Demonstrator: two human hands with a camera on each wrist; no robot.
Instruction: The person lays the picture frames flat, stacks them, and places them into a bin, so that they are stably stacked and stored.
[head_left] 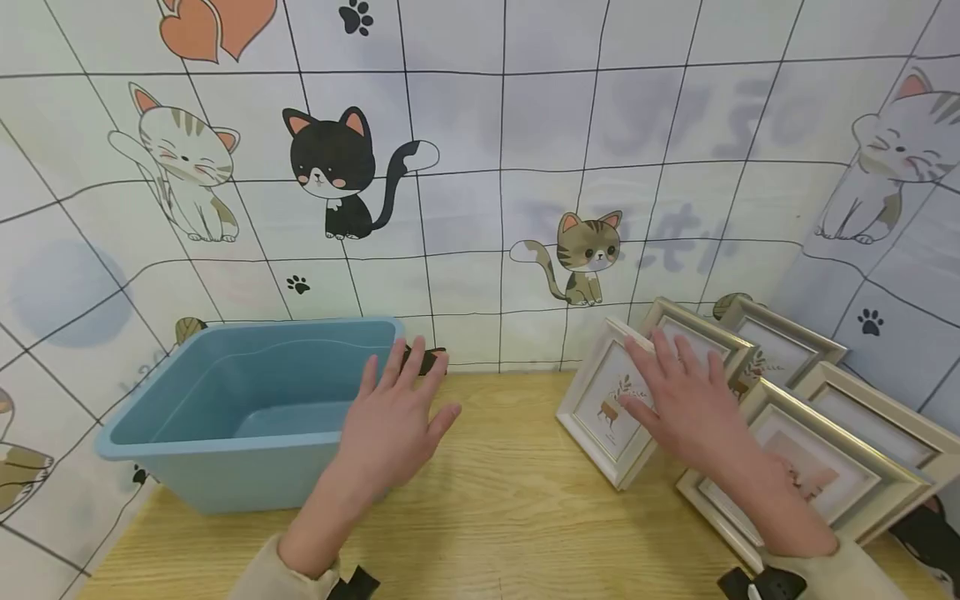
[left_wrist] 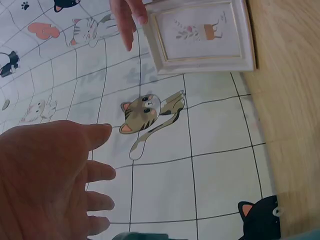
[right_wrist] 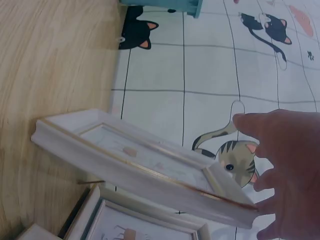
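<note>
My left hand [head_left: 392, 427] hovers with spread fingers by the right side of a blue plastic tub [head_left: 217, 450], holding nothing. Over on the right, my right hand [head_left: 693, 408] is held out with its fingers extended, near the top of a white picture frame [head_left: 600, 408] with a deer-and-leaves print. That frame stands tilted on the table. In the right wrist view, the fingers of the right hand [right_wrist: 295, 170] are beside the upper end of the white frame [right_wrist: 150, 155]; whether they touch it I cannot tell. The left wrist view shows the left palm [left_wrist: 45, 180] bare.
Several more frames crowd the right side, among them a gold-edged frame [head_left: 806, 467] in front and a beige frame [head_left: 877, 408] behind it. The wooden table [head_left: 487, 500] ends at a wall covering [head_left: 465, 208] with cat drawings.
</note>
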